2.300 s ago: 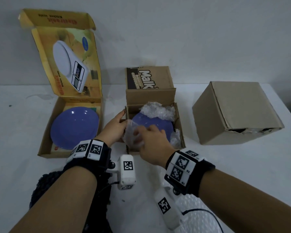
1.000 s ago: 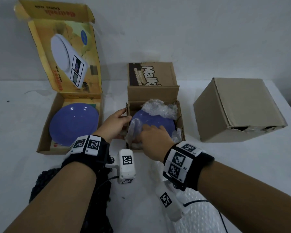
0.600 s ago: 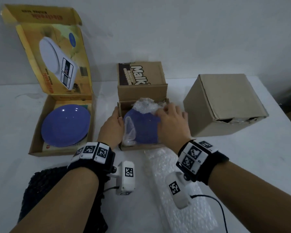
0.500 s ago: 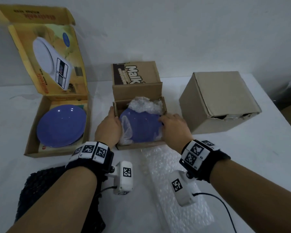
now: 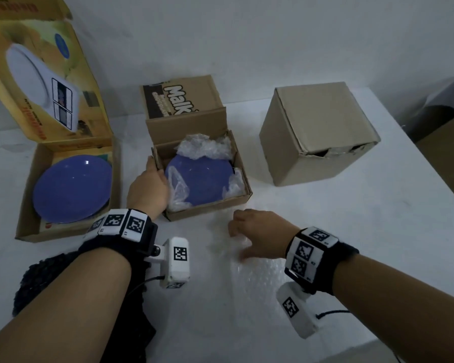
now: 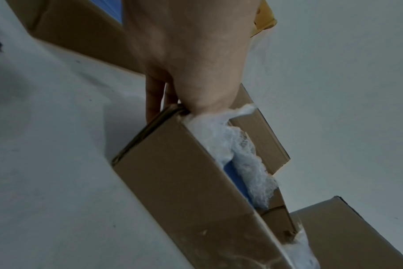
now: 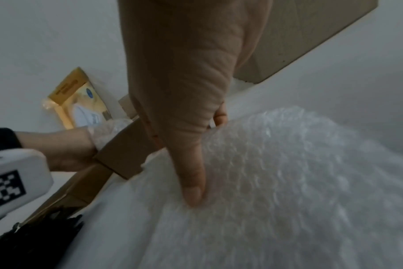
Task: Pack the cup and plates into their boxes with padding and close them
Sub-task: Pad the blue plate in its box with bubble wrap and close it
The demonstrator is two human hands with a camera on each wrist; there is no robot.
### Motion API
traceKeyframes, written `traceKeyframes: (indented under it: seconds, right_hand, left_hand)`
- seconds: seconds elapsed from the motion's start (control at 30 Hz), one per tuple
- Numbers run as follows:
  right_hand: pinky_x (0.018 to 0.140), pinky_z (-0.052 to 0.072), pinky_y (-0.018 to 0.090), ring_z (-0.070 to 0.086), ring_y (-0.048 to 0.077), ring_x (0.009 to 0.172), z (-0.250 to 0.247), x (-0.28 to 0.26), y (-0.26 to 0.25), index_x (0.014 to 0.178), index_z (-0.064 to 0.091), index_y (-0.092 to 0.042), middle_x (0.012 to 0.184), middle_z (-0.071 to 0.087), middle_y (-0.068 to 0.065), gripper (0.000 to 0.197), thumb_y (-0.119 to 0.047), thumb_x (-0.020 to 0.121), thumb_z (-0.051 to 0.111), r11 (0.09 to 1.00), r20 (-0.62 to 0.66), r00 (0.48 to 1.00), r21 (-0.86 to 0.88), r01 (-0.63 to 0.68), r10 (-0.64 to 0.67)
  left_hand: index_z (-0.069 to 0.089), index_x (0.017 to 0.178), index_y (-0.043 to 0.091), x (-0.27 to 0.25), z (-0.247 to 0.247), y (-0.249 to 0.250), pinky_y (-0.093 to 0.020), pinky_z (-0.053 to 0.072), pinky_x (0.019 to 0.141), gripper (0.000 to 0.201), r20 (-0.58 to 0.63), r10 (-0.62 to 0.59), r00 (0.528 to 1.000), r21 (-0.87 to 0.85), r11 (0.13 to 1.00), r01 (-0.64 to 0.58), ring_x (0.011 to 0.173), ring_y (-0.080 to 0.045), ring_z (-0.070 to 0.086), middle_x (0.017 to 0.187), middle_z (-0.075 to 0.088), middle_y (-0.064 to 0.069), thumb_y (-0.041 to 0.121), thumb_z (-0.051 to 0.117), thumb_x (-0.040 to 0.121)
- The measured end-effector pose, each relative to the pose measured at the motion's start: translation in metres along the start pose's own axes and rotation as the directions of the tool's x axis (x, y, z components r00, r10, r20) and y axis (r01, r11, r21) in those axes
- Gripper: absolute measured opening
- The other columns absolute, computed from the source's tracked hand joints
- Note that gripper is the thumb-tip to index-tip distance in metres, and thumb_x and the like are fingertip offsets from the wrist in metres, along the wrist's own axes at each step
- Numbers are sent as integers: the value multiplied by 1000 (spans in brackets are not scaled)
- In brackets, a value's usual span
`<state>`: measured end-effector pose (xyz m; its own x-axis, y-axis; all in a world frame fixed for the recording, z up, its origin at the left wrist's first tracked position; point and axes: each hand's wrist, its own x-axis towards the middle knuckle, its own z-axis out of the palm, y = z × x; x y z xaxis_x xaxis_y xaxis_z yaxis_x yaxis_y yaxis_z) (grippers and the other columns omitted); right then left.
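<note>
A blue plate (image 5: 201, 176) lies in the small open brown box (image 5: 210, 209), with crumpled bubble wrap (image 5: 203, 146) tucked round its edges. My left hand (image 5: 155, 179) grips the box's left wall (image 6: 173, 182), fingers outside and thumb over the rim against the wrap. My right hand (image 5: 240, 242) is down on a flat bubble wrap sheet (image 5: 254, 279) in front of the box; its thumb (image 7: 193, 182) digs into the sheet (image 7: 288, 182) and the curled fingers gather it. A second blue plate (image 5: 71, 188) lies uncovered in the open yellow box (image 5: 25, 205) at the left.
A closed cardboard box (image 5: 317, 132) stands at the right, a hand's width from the small box. A black mesh piece (image 5: 42, 279) lies under my left forearm. The white table's edge (image 5: 435, 184) runs down the right side. A wall rises behind the boxes.
My right hand left the plate and the small box's right side and came back down onto the bubble wrap sheet. The left hand stays on the box's left wall.
</note>
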<state>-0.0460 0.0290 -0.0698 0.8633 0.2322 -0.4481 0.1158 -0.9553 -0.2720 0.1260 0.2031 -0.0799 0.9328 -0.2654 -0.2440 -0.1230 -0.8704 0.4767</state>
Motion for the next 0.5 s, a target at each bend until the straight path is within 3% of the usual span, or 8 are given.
traceKeyframes:
  seconds: [0.1, 0.23, 0.3, 0.4, 0.5]
  right_hand:
    - [78, 43, 32, 51, 18, 103, -7, -3, 1, 101, 56, -20, 109, 53, -1, 32, -36, 77, 70, 998, -49, 999, 57, 16, -13]
    - [68, 40, 28, 46, 16, 85, -26, -7, 6, 76, 44, -19, 93, 50, -3, 43, -45, 68, 77, 997, -129, 990, 59, -43, 50]
    - [63, 34, 27, 43, 15, 78, -29, -8, 6, 76, 42, -19, 87, 48, -5, 45, -49, 68, 75, 997, -122, 990, 28, -67, 70]
    - [64, 31, 26, 44, 16, 77, -26, -8, 4, 82, 40, -21, 84, 48, -9, 36, -41, 78, 70, 996, -104, 991, 31, -80, 82]
    - [66, 32, 27, 46, 17, 77, -30, -9, 0, 88, 38, -22, 87, 49, -8, 34, -35, 81, 69, 995, -194, 978, 80, -58, 72]
  left_hand:
    - [20, 148, 7, -1, 1, -1, -45, 39, 89, 49, -16, 27, 1000, -10, 1000, -27, 112, -46, 51, 125, 54, -30, 19, 28, 101]
    - [22, 147, 7, -2, 2, -3, -44, 39, 86, 48, -25, 36, 999, -29, 999, -37, 109, -46, 52, 123, 55, -30, 18, 29, 101]
    - [24, 146, 7, -2, 2, -2, -44, 39, 86, 47, -26, 28, 999, -42, 999, -29, 110, -46, 51, 125, 54, -29, 18, 29, 101]
    - [28, 144, 7, -1, 3, -3, -44, 39, 85, 45, -35, 37, 999, -59, 997, -39, 108, -46, 52, 122, 55, -29, 18, 30, 100]
    - [28, 144, 8, -1, 3, -4, -44, 40, 85, 45, -38, 49, 998, -64, 997, -52, 107, -45, 53, 123, 55, -28, 18, 31, 100]
